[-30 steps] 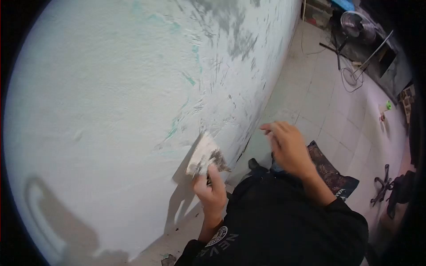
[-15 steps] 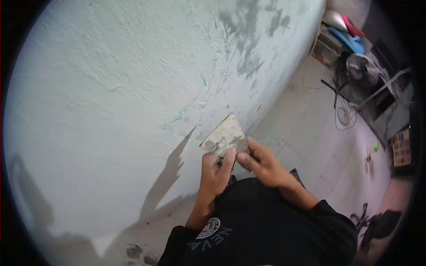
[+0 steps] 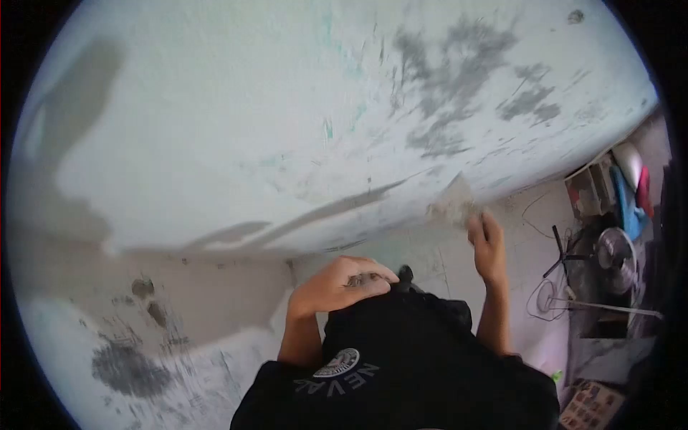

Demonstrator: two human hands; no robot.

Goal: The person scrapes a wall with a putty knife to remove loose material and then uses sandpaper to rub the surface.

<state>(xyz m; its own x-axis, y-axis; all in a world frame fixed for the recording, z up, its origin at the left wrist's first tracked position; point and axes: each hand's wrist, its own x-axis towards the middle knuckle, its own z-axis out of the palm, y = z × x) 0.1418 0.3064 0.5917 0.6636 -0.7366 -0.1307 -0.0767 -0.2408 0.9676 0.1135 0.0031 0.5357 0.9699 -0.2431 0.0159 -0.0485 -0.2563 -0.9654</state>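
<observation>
My right hand (image 3: 489, 247) is closed around a putty knife (image 3: 454, 201) and holds it out beside the wall. Its broad, roughly triangular blade is smeared with pale and grey paste and blurred by motion; the fingers hide its handle. In front of my body, my left hand (image 3: 337, 285) is curled, the thumb near the fingertips. Grey smears show between these fingers, but whatever lies inside them cannot be made out. Beyond both hands spreads the whitish wall (image 3: 236, 122), with a dark grey patch (image 3: 459, 79) and faint green streaks.
At right a fan (image 3: 616, 258) stands near a black-legged stand (image 3: 561, 254) and loose cable. Blue and red items (image 3: 631, 204) lie behind it. A second wall face (image 3: 208, 301) with grey stains meets the first at lower left. Pale floor tiles (image 3: 527, 283) extend to the right.
My hands have separated. The right carried the putty knife rightward toward the wall; the left came off the blade and dropped slightly. My view has turned, bringing the left corner into sight.
</observation>
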